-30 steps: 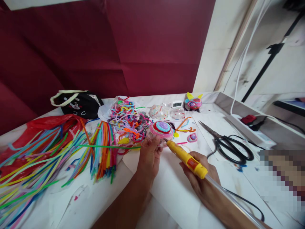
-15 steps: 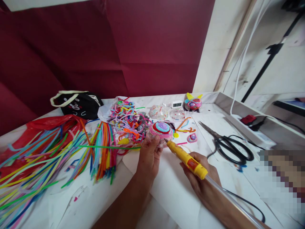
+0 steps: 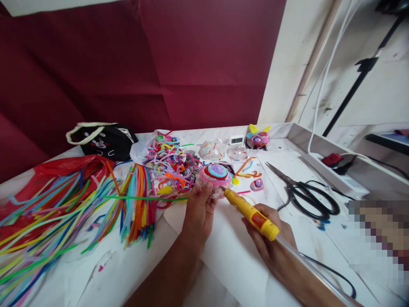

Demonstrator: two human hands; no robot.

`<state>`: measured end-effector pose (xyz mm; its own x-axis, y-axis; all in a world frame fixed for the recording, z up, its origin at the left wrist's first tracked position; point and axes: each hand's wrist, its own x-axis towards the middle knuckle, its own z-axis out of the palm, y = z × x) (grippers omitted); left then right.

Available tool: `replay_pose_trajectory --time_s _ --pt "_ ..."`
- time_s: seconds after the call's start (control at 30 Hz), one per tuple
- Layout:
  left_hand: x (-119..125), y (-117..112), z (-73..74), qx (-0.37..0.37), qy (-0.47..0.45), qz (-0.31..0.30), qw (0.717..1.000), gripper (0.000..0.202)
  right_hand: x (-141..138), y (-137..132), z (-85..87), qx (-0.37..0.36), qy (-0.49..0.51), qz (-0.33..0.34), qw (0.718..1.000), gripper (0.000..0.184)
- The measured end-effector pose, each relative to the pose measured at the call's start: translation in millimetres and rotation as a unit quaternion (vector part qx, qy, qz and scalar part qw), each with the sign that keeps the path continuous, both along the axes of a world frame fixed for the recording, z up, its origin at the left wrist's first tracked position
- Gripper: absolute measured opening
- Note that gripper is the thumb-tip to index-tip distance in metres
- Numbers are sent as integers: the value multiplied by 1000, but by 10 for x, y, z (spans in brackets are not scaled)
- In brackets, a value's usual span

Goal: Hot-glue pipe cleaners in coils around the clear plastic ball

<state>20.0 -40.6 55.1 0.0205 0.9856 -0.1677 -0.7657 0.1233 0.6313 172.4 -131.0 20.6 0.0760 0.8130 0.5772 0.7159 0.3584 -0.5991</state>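
Note:
My left hand [image 3: 202,209] grips a clear plastic dome [image 3: 214,177] whose top is covered with coiled pipe cleaners in pink, red, blue and purple. In my right hand [image 3: 270,230] is a yellow hot glue gun [image 3: 251,213], with a clear glue stick [image 3: 315,268] running out of its back end. The gun's nozzle meets the dome's lower right side; whether it touches cannot be made out. Just right of the dome lies a small pink piece [image 3: 257,184] with a purple centre, near some bent orange and yellow pipe cleaners [image 3: 246,170].
Pipe cleaners [image 3: 139,200] spread over the left side, partly on a red plastic bag [image 3: 73,164]. Black scissors [image 3: 306,194] lie at right. Behind are clear domes [image 3: 237,152], a small digital clock [image 3: 237,140], a finished-looking decorated ball [image 3: 258,137] and a black bag [image 3: 104,140].
Almost nothing differs. Both hands, the dome and the glue gun keep their positions; the whole view has shifted very slightly.

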Motion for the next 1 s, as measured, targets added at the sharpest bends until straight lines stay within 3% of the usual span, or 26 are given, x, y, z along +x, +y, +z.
replay_pose_trajectory --time_s 1.0 --pt "16 3 3 1 -6 -10 1000 32 0 -24 -51 -5 -33 -5 999 20"
